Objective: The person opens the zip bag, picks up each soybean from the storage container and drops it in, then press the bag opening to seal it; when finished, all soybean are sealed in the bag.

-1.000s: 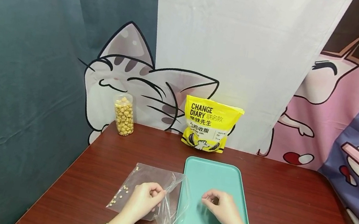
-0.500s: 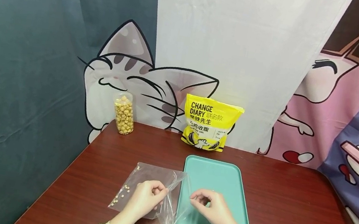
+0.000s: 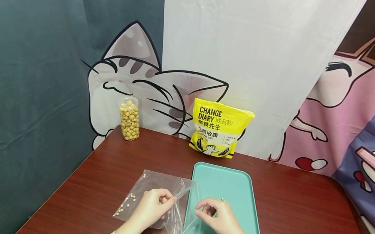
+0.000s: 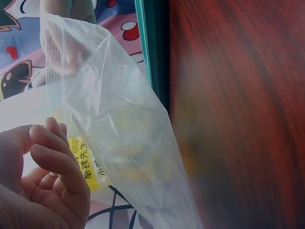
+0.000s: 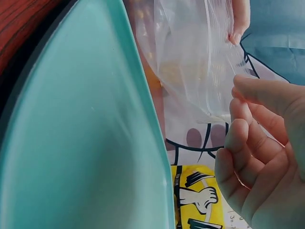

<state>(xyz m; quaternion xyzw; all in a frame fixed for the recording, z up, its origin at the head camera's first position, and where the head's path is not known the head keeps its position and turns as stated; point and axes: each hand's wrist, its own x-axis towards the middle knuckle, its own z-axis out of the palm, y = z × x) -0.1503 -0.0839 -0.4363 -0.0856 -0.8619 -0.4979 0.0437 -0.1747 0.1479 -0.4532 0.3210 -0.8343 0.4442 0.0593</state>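
Observation:
A clear zip-lock bag [image 3: 160, 181] lies on the table with several small pale balls [image 3: 131, 196] inside, its mouth overlapping the teal tray [image 3: 225, 178]. My left hand [image 3: 155, 206] pinches the bag near its mouth, fingers curled. My right hand [image 3: 227, 220] is over the tray, thumb and fingertips curled right at the bag's mouth. In the right wrist view, the fingertips [image 5: 240, 107] are close together beside the zip edge; I cannot tell whether they pinch anything. One small pale ball [image 3: 222, 199] shows just past the right hand's knuckles.
A clear container of popcorn [image 3: 130, 121] stands at the back left of the brown table [image 3: 303, 213]. At the back middle a yellow snack pouch [image 3: 221, 129] stands upright behind the tray. A cartoon curtain [image 3: 252, 62] hangs behind the table.
My right hand has moved left from over the middle of the tray to the bag's mouth. The left hand keeps its pinch on the bag, which has barely moved.

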